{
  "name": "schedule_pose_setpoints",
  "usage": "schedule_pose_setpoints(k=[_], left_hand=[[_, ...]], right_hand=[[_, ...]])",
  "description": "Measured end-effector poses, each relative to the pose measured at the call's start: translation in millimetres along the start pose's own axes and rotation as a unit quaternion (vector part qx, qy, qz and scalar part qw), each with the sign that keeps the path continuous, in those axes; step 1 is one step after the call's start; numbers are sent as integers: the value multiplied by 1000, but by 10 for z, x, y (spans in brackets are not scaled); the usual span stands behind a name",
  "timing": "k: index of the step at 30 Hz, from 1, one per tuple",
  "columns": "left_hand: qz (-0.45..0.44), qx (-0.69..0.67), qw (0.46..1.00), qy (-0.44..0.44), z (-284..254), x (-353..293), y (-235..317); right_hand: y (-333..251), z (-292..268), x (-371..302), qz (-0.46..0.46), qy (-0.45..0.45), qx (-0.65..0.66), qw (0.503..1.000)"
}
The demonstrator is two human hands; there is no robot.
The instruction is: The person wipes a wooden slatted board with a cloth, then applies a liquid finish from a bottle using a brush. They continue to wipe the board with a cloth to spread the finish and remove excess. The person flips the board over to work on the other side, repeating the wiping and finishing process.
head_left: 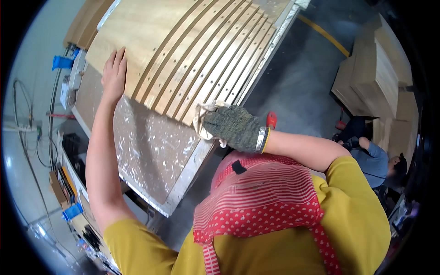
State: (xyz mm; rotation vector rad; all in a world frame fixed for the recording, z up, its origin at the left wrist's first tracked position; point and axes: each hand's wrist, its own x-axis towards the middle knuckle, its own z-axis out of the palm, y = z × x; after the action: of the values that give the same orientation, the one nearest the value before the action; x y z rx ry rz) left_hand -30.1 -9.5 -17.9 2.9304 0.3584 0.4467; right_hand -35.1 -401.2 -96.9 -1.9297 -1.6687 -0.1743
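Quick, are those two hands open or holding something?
Left hand: open, resting on the wooden board.
Right hand: gloved, holding a whitish cloth.

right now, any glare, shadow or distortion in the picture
Head view: pale glare on the boards; head view: soft shadow on the table by their near edge; head view: black fisheye rim at both sides, the co-worker at right looking tipped.
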Motion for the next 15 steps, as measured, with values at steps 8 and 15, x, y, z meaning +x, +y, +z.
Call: schedule_pose_setpoints(k=[8,15], left_hand=[[1,4,1000,-19,-82,-7,157],[1,30,999,-25,-133,-6,250]], right_hand=[[815,-534,-6,191,-72,-80,976],[1265,-813,-27,195,-26,38,980]])
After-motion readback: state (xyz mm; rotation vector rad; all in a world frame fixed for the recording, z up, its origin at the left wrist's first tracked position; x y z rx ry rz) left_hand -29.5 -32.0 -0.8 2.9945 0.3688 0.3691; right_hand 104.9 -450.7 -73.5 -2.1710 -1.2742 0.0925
